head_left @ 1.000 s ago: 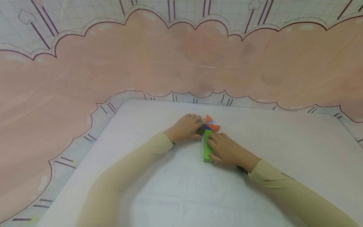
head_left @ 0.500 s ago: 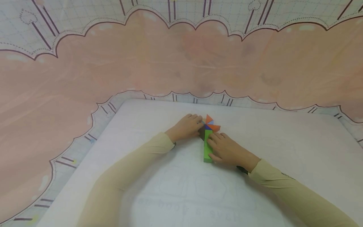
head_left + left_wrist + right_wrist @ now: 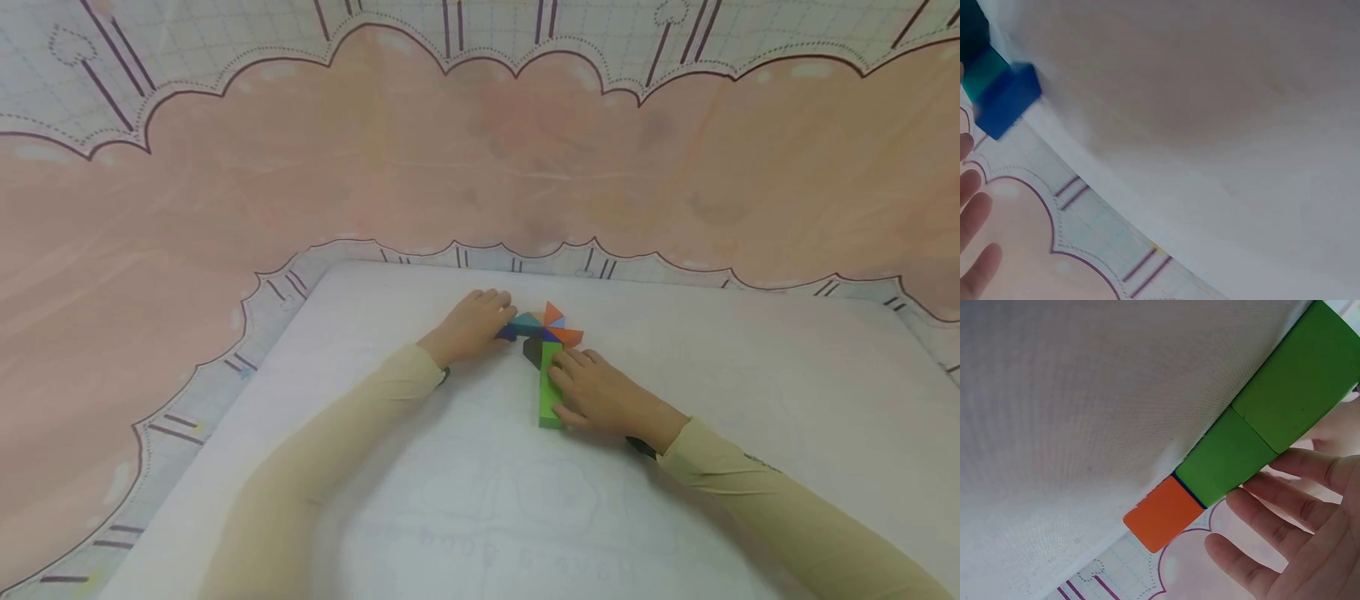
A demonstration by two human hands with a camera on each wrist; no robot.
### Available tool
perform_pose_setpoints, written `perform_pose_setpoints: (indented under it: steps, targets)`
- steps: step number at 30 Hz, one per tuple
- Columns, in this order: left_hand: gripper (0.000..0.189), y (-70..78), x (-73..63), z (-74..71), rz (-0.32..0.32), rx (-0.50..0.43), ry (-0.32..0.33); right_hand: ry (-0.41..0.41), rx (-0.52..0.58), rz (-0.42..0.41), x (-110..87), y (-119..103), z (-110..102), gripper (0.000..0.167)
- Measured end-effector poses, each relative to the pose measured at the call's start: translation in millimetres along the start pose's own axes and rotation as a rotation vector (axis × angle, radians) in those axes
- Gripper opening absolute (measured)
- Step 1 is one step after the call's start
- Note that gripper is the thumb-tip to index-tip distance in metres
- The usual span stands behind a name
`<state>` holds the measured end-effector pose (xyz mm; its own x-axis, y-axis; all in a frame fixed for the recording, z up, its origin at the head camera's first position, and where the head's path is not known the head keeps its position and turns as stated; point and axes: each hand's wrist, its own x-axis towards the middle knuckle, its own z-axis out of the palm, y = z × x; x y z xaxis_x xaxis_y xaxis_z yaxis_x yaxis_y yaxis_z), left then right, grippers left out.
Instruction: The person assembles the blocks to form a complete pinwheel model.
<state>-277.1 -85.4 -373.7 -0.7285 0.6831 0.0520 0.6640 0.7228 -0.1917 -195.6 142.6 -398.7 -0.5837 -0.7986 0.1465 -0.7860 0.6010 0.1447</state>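
Observation:
A pinwheel shape of small coloured blocks lies on the white surface in the head view. Orange blocks [image 3: 567, 337] are on its right and top, and a teal block [image 3: 526, 322] is on its left. A blue block [image 3: 1009, 100] sits against the teal one, close to my left hand [image 3: 468, 323], whose fingers are spread apart in the left wrist view. Below the centre, a dark piece [image 3: 533, 349] stands beside a long green strip [image 3: 550, 396], made of two green blocks end to end. My right hand [image 3: 600, 396] rests its fairly straight fingers along this strip.
The white tabletop [image 3: 420, 467] has faint printed lines and letters. Its far edge meets a cover [image 3: 480, 167] with a peach cloud pattern and a pale grid. Both forearms wear light sleeves [image 3: 352, 417].
My left hand has moved left from the pinwheel's centre, uncovering the teal block, the dark piece and part of the blue block. The right hand has stayed on the green strip.

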Motion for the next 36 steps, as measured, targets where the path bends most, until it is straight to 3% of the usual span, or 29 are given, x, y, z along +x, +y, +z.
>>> perform_pose_setpoints:
  steps: [7, 13, 18, 23, 29, 33, 36]
  targets:
    - [0.043, -0.9, -0.3, 4.8, 0.022, 0.029, 0.011, -0.013, 0.003, 0.0, -0.2, 0, -1, 0.046]
    - [0.041, 13.3, 7.7, 5.2, 0.154, 0.044, 0.098, 0.023, -0.009, -0.017, -1.1, 1, 0, 0.044]
    - [0.029, 20.2, 12.0, 5.2, 0.238, 0.061, 0.099, 0.03, -0.019, -0.023, -1.0, 1, 0, 0.044]
    - [0.026, 19.7, 12.4, 3.8, 0.256, 0.078, 0.093, 0.014, -0.018, -0.015, -0.9, 1, -1, 0.045]
    - [0.026, 14.5, 10.2, 2.3, 0.292, 0.053, 0.151, 0.026, -0.013, -0.017, -1.3, 1, -1, 0.045]
    - [0.02, 13.7, 10.4, 3.8, 0.26, 0.048, 0.157, 0.044, -0.014, -0.025, -1.1, 1, 0, 0.044]
    - [0.032, 15.9, 11.7, 5.8, 0.209, 0.054, 0.121, 0.042, -0.018, -0.023, -1.1, 1, 0, 0.044]
